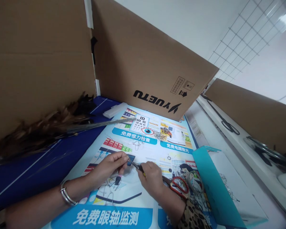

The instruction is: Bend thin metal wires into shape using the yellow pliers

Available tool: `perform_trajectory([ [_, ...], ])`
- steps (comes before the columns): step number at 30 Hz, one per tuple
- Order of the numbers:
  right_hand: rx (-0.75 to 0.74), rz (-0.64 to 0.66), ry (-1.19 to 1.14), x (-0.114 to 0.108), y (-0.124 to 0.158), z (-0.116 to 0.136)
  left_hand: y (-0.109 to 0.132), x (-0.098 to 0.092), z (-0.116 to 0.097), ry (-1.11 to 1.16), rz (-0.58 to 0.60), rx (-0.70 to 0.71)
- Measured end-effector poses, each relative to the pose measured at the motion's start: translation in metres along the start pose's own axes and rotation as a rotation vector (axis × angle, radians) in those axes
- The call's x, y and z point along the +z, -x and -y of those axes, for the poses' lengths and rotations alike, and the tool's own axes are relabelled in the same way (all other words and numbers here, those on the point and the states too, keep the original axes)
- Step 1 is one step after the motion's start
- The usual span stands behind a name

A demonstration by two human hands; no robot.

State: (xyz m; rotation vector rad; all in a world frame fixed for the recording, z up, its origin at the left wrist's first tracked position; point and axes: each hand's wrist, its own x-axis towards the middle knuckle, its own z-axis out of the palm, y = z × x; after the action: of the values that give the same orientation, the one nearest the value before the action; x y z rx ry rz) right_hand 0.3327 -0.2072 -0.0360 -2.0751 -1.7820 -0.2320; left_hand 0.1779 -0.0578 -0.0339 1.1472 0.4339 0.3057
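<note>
My left hand (115,163) is closed in a pinch, thumb against fingertips, at the tip of a pair of pliers. What sits in that pinch is too small to make out. Wrapped round the handles of the pliers (134,164), my right hand (152,178) points their thin dark jaws at my left fingertips. Thin bent wire pieces (109,190) lie on the printed poster below my hands. Just right of my right hand are red-handled scissors (180,185), partly hidden by my wrist, and a coil of wire (195,182).
A teal and white box (213,187) holding small wire pieces stands at the right. Brown feathers (45,127) lie at the left beside long thin wires (102,123). More small wire pieces (160,136) lie farther back. Tall cardboard panels (143,57) wall in the back and left.
</note>
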Motion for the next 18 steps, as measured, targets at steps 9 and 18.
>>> perform_trajectory([
  [9,0.059,-0.014,-0.083,0.0011,-0.0011,-0.0039,0.0015,0.0005,-0.0025,-0.053,0.064,-0.04],
  [18,0.084,-0.018,-0.139,-0.0011,-0.0015,-0.0028,0.0021,0.0016,-0.0054,-0.057,0.097,-0.052],
])
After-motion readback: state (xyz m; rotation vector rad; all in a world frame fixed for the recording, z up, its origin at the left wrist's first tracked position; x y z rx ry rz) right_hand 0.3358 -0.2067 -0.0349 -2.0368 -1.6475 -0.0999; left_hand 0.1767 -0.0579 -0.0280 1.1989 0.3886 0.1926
